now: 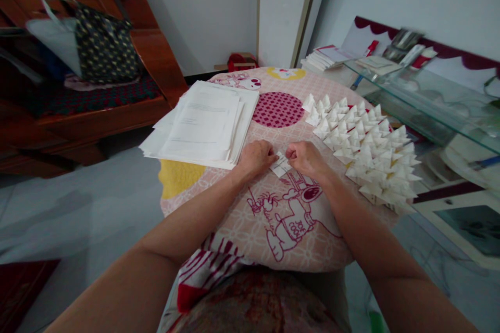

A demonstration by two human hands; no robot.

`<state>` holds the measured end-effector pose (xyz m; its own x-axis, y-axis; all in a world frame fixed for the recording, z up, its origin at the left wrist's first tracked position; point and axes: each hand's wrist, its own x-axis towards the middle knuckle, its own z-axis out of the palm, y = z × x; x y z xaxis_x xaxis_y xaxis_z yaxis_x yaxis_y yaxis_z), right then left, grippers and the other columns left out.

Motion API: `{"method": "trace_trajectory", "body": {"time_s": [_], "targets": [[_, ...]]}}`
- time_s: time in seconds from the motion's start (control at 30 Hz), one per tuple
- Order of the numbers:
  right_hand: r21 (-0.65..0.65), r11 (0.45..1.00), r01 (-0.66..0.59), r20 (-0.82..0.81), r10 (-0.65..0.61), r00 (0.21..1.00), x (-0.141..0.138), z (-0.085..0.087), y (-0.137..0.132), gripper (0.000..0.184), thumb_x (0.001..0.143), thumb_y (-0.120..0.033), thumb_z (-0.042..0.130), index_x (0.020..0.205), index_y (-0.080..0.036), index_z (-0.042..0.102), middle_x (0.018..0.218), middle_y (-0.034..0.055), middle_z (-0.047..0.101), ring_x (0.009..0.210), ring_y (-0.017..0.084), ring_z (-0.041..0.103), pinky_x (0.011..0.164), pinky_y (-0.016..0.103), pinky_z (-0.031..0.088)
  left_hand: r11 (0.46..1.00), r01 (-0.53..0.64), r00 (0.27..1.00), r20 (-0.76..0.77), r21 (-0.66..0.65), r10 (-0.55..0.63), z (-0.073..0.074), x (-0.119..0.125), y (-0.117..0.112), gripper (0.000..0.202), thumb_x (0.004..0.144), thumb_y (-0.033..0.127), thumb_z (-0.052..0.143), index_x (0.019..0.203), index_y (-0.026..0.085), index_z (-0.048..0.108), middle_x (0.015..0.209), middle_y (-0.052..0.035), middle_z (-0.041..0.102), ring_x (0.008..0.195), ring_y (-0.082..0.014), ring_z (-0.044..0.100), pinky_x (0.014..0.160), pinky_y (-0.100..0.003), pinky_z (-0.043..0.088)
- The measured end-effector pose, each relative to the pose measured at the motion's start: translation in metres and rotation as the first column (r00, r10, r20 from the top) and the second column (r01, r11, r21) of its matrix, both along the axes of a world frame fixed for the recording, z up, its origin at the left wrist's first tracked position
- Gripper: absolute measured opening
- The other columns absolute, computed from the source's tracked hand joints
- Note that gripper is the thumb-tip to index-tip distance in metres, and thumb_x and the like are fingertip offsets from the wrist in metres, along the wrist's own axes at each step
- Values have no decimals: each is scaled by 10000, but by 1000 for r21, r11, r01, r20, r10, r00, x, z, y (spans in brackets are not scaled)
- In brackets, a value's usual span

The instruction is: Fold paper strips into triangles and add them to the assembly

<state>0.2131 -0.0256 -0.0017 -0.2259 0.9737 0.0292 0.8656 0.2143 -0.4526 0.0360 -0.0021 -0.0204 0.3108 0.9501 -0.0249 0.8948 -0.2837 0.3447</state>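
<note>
A small folded piece of printed paper [281,165] lies on the cloth-covered round table between my two hands. My left hand [258,157] is closed, with its fingertips pinching the paper's left edge. On the opposite side my right hand [307,158] is closed too, its curled fingers at the paper's upper right edge. Close behind my left hand rests a stack of printed paper sheets [207,125]. To the right of my right hand stand several rows of pointed folded paper pieces [363,145].
A pink patterned tablecloth [250,218] covers the table. At the right is a glass shelf [437,99] holding metal bowls [402,41] and papers. A wooden bench [144,62] with a dotted bag [105,44] stands at the left.
</note>
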Motion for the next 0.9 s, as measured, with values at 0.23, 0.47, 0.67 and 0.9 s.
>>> {"method": "trace_trajectory", "body": {"time_s": [0.23, 0.47, 0.67, 0.9], "targets": [[30, 992, -122, -44, 123, 991, -11, -5, 4, 233, 739, 5, 585, 816, -135, 755, 768, 68, 739, 718, 168, 650, 654, 246, 434, 1000, 10, 998, 65, -2, -10, -1, 1, 0, 218, 871, 318, 637, 880, 147, 771, 822, -117, 707, 827, -234, 646, 740, -333, 469], [-25, 995, -96, -156, 91, 984, -8, -11, 9, 173, 722, -11, 626, 743, -131, 748, 689, 44, 715, 655, 154, 640, 608, 232, 434, 979, 150, 962, 248, -140, -112, 11, -23, 11, 238, 858, 208, 554, 746, 127, 748, 669, -50, 677, 669, -160, 611, 657, -266, 434], [-14, 997, -78, -197, 74, 978, -6, -15, 9, 166, 708, -24, 630, 715, -145, 744, 673, 24, 701, 631, 136, 613, 622, 230, 436, 940, 224, 887, 453, -257, -88, 11, -40, 14, 166, 796, 181, 577, 808, 130, 734, 657, -13, 682, 585, -106, 584, 583, -212, 423], [-29, 996, -80, -210, 72, 975, -5, -15, 8, 155, 713, -35, 630, 716, -149, 735, 652, 16, 684, 617, 132, 599, 610, 230, 430, 974, 178, 929, 351, -138, -120, 4, -31, 11, 142, 726, 190, 679, 843, 145, 745, 703, -14, 701, 645, -121, 606, 619, -227, 429]]}}
